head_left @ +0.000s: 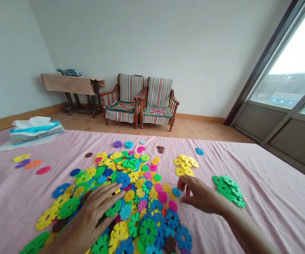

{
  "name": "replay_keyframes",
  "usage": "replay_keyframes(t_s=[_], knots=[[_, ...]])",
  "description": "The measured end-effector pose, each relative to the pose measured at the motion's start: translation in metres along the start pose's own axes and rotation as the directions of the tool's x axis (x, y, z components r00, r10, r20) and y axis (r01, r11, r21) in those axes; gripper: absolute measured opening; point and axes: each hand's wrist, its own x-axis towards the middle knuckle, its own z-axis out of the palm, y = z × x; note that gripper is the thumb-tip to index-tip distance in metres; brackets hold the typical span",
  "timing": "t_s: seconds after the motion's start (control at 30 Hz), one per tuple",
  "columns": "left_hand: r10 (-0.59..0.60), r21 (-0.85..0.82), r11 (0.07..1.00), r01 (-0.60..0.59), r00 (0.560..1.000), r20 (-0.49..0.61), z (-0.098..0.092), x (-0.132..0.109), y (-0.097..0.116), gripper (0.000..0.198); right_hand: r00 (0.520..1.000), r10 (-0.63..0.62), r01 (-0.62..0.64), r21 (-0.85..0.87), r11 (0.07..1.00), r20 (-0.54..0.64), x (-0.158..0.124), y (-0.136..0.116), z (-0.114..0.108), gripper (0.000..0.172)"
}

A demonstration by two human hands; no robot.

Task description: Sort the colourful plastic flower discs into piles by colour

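Note:
A large heap of notched plastic discs in green, yellow, blue, pink and other colours spreads over the pink cloth. Over the heap's left part lies my left hand, open with its fingers stretched out; what is under the palm is hidden. At the heap's right edge hovers my right hand, its fingers bent and the thumb apart from them, nothing visible between. Close to its fingertips is a small blue disc. Beyond that hand is a group of yellow discs; to its right, a pile of green discs.
A tissue box stands at the far left of the cloth-covered table. Loose discs lie at the left, including a red disc, and along the back, including a purple disc. Two wooden chairs stand beyond.

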Motion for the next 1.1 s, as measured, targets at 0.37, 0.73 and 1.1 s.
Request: replay_keyframes(t_s=[0.37,0.73,1.1], knots=[[0.013,-0.001,1.000,-0.013,1.000,0.011,-0.002,0.002,0.002,0.055,0.945,0.011,0.106,-0.337,0.936,0.328,-0.027,-0.040,0.014,0.036],[0.021,0.011,1.000,-0.021,1.000,0.019,-0.005,0.003,0.003,0.052,0.916,-0.123,0.118,0.035,0.992,0.381,-0.011,-0.018,-0.004,0.014],[0.025,0.038,0.999,-0.025,1.000,-0.009,0.001,0.000,-0.001,0.056,0.718,0.492,-0.134,0.597,0.791,-0.493,0.067,0.093,-0.049,0.013]])
